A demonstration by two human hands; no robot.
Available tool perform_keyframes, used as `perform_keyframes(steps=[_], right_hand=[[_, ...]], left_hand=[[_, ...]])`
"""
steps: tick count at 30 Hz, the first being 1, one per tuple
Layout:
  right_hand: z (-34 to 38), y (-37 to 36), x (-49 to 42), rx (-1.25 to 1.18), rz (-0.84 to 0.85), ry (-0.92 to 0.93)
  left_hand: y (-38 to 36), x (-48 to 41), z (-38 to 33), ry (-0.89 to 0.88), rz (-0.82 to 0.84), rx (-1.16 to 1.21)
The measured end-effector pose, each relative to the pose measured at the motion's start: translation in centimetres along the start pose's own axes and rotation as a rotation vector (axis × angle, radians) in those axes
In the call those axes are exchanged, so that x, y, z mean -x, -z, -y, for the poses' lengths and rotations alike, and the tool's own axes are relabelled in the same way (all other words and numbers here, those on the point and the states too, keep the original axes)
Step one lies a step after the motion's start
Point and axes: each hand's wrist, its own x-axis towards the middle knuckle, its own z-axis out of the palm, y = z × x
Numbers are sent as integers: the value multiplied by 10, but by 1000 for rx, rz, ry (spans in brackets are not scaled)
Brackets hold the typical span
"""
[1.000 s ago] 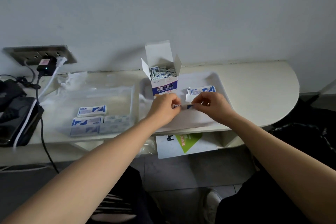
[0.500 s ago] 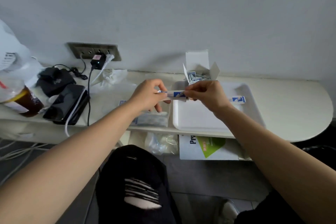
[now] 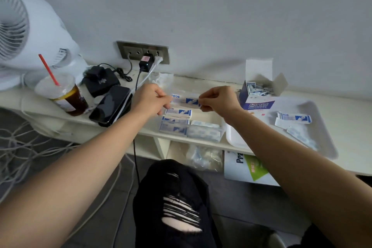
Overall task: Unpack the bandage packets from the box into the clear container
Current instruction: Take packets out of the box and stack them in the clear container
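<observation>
The left hand point(image 3: 151, 99) and right hand point(image 3: 218, 100) each pinch one end of a bandage packet point(image 3: 186, 100), fingers curled, holding it level just above the clear container point(image 3: 210, 116). More packets point(image 3: 178, 112) lie inside it. The open box point(image 3: 257, 96) stands just beside the right hand.

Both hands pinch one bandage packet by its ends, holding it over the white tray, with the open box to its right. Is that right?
Not quite. In the head view, the left hand and right hand pinch the bandage packet by its ends over the clear container, not the white tray, which lies farther right. The open box is to its right, as you said.
</observation>
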Motion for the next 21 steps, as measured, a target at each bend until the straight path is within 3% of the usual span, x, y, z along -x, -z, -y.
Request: perform_keyframes(steps=[3, 8, 14, 21], right_hand=[[-3, -15, -9, 55, -21, -84], [-10, -43, -20, 105, -42, -223], [-16, -55, -30, 136, -106, -321], [-11, -50, -28, 138, -32, -416]], left_hand=[[8, -8, 18, 41, -123, -86], [-1, -20, 34, 92, 1, -156], [-8, -25, 41, 52, 0, -157], [-10, -26, 44, 3, 2, -155]])
